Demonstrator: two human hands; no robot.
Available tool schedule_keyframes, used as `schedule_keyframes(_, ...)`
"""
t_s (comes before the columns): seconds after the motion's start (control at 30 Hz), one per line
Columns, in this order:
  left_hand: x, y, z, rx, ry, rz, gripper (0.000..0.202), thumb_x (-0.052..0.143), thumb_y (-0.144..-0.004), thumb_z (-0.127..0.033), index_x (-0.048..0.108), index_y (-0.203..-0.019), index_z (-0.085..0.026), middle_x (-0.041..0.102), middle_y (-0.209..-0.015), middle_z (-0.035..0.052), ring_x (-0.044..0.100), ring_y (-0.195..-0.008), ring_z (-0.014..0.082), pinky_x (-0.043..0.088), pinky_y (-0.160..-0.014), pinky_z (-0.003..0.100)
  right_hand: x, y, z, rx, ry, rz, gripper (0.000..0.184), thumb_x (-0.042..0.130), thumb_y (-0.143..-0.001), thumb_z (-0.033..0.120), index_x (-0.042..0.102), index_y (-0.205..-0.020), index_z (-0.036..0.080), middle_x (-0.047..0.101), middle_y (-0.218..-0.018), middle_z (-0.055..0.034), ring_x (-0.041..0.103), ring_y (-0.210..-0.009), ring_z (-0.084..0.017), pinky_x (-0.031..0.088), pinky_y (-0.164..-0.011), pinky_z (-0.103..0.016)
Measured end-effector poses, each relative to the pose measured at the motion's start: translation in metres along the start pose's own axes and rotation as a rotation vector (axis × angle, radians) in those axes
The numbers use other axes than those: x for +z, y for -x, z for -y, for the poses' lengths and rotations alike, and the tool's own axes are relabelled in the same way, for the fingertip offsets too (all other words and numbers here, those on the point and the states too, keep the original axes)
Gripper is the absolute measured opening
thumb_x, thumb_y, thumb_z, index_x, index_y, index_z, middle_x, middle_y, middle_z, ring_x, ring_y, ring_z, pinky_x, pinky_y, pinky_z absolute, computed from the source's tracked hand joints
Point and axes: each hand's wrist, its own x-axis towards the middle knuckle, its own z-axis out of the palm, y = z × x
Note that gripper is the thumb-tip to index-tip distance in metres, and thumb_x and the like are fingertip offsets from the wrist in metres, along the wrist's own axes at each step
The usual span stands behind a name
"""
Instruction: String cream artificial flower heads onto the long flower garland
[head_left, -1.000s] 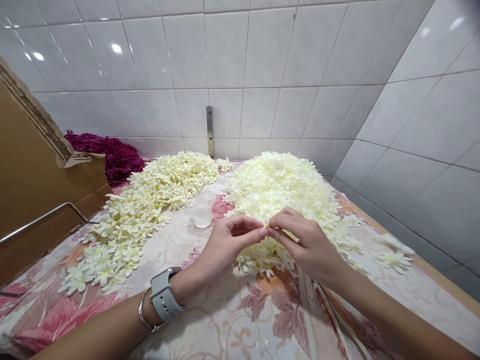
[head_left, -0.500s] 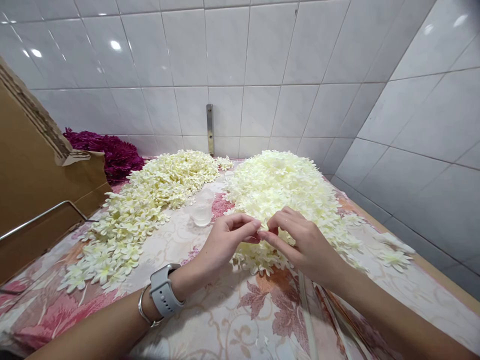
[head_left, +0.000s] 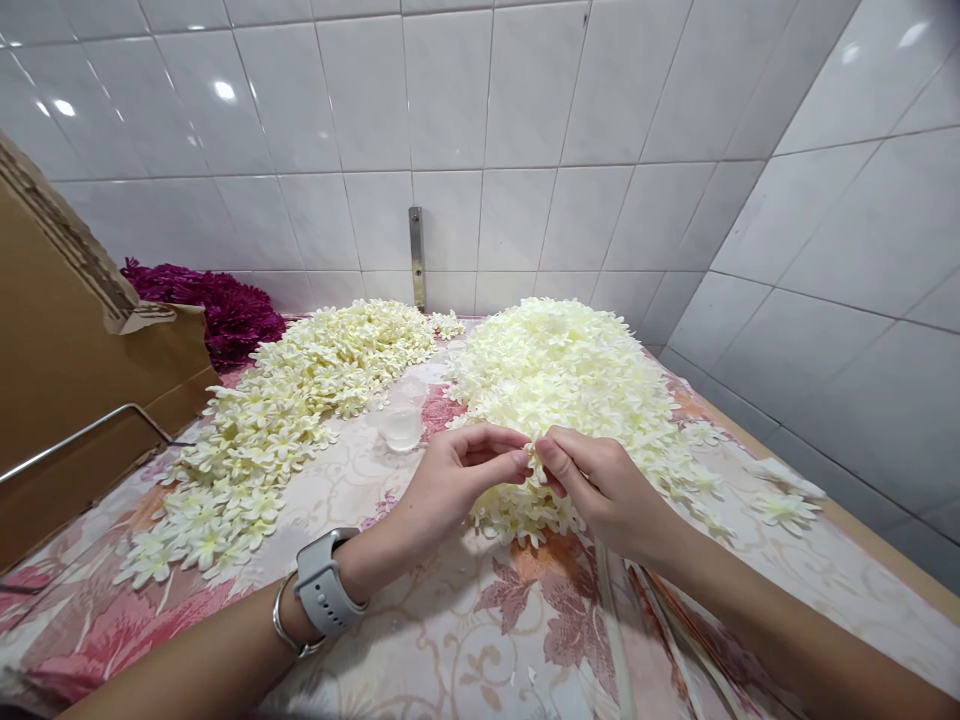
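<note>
My left hand (head_left: 465,480), with a watch and a bangle on its wrist, is closed in a pinch of thumb and forefinger. Facing it, my right hand (head_left: 600,485) also pinches, its fingertips almost meeting those of the left. Between them is a small pale yellow-white artificial flower (head_left: 533,464), mostly hidden by the fingers. Right behind and below both hands spreads a heap of pale cream flowers (head_left: 562,370). To the left runs a second heap of yellower, star-shaped flowers (head_left: 315,370).
A small clear cup (head_left: 403,428) stands between the heaps on the patterned tablecloth (head_left: 420,640). Dark magenta flowers (head_left: 225,310) lie at back left, beside a cardboard box (head_left: 90,380). Pale strips (head_left: 611,630) lie near the front right. Tiled walls (head_left: 517,110) close the back and right.
My right hand has turned and its fingers have curled into a tighter pinch, slightly higher. My left hand stays nearly in place. The view has shifted a little.
</note>
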Motion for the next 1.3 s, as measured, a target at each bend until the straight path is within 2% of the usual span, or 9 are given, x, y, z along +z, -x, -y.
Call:
schedule_keyframes(0.17,-0.004,-0.004,0.002,0.017,0.008,-0.073,0.008,0.069,-0.07,-0.017,0.068,-0.078,-0.015,0.067,-0.075,-0.0002,0.062,-0.073,0.0105,0.049,-0.073,0.023,-0.003,-0.001,0.001,-0.08,0.124,0.001,0.029,0.039,-0.093,0.027,0.047,-0.066,0.019,0.049,-0.059,0.0001,0.046,-0.056,-0.012,0.037,-0.052,-0.024)
schedule_keyframes(0.33,-0.003,-0.003,0.001,0.018,0.018,-0.019,0.01,0.07,-0.071,-0.022,0.067,-0.077,-0.015,0.065,-0.076,0.0,0.06,-0.073,0.0103,0.049,-0.073,0.023,-0.006,0.001,0.002,-0.156,0.148,-0.002,0.028,0.04,-0.091,0.018,0.048,-0.065,0.018,0.047,-0.055,0.0006,0.043,-0.055,-0.012,0.035,-0.052,-0.024)
schedule_keyframes(0.43,0.0,0.0,-0.001,-0.015,0.021,0.028,0.009,0.067,-0.074,-0.024,0.067,-0.076,-0.015,0.064,-0.077,0.0005,0.06,-0.074,0.0102,0.049,-0.073,0.023,-0.008,0.002,0.003,-0.147,0.104,0.034,0.031,0.04,-0.091,0.017,0.044,-0.06,0.018,0.043,-0.053,0.0018,0.041,-0.051,-0.01,0.033,-0.05,-0.023)
schedule_keyframes(0.6,0.002,0.002,-0.004,-0.065,0.032,0.029,0.012,0.065,-0.075,-0.025,0.067,-0.07,-0.014,0.062,-0.071,-0.0003,0.058,-0.065,0.0094,0.048,-0.067,0.023,-0.006,0.001,0.004,-0.107,0.036,0.099,0.034,0.036,-0.092,0.018,0.033,-0.058,0.02,0.036,-0.05,0.0047,0.037,-0.045,-0.008,0.031,-0.046,-0.022)
schedule_keyframes(0.77,0.0,0.0,-0.006,-0.059,-0.011,0.006,0.01,0.065,-0.074,-0.021,0.067,-0.069,-0.013,0.062,-0.066,0.0002,0.058,-0.064,0.0101,0.047,-0.068,0.024,-0.004,0.002,0.005,-0.088,0.075,0.127,0.031,0.031,-0.093,0.02,0.038,-0.063,0.021,0.044,-0.055,0.0026,0.043,-0.05,-0.01,0.036,-0.049,-0.022)
schedule_keyframes(0.9,-0.002,0.0,-0.005,0.009,-0.056,-0.03,0.005,0.067,-0.072,-0.018,0.068,-0.071,-0.014,0.064,-0.069,0.0006,0.058,-0.068,0.0104,0.045,-0.069,0.023,-0.007,0.001,0.007,-0.121,0.141,0.047,0.026,0.037,-0.089,0.015,0.041,-0.063,0.021,0.045,-0.057,0.0015,0.045,-0.054,-0.012,0.036,-0.049,-0.023)
schedule_keyframes(1.1,-0.002,0.001,-0.002,0.062,-0.09,-0.004,0.013,0.069,-0.071,-0.027,0.069,-0.071,-0.014,0.066,-0.072,0.0025,0.059,-0.071,0.013,0.045,-0.07,0.026,-0.011,0.0,0.011,-0.244,0.18,-0.069,0.02,0.048,-0.084,0.01,0.048,-0.066,0.02,0.05,-0.057,0.0002,0.044,-0.058,-0.013,0.037,-0.051,-0.025)
schedule_keyframes(1.3,-0.004,0.001,0.001,0.074,-0.085,0.015,0.014,0.065,-0.075,-0.027,0.073,-0.078,-0.016,0.07,-0.078,0.004,0.062,-0.077,0.0156,0.047,-0.075,0.028,-0.01,0.002,0.011,-0.175,0.185,-0.075,0.02,0.047,-0.088,0.017,0.048,-0.068,0.021,0.05,-0.058,0.0,0.046,-0.057,-0.013,0.038,-0.05,-0.026)
